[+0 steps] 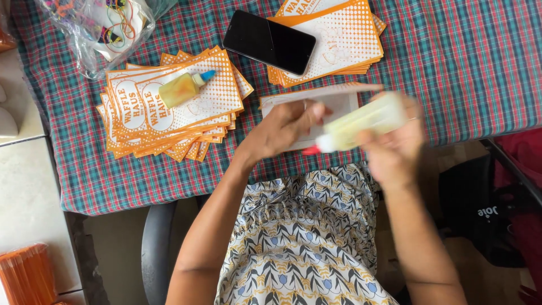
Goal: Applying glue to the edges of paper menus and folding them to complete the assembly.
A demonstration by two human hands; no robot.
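Glue bottle [361, 121] sits clamped in your right hand [392, 149], red tip by your left hand [282, 129] pinching the white card [339, 101] over the plaid cloth [463, 62]; judging by this, squeeze gently along the edge
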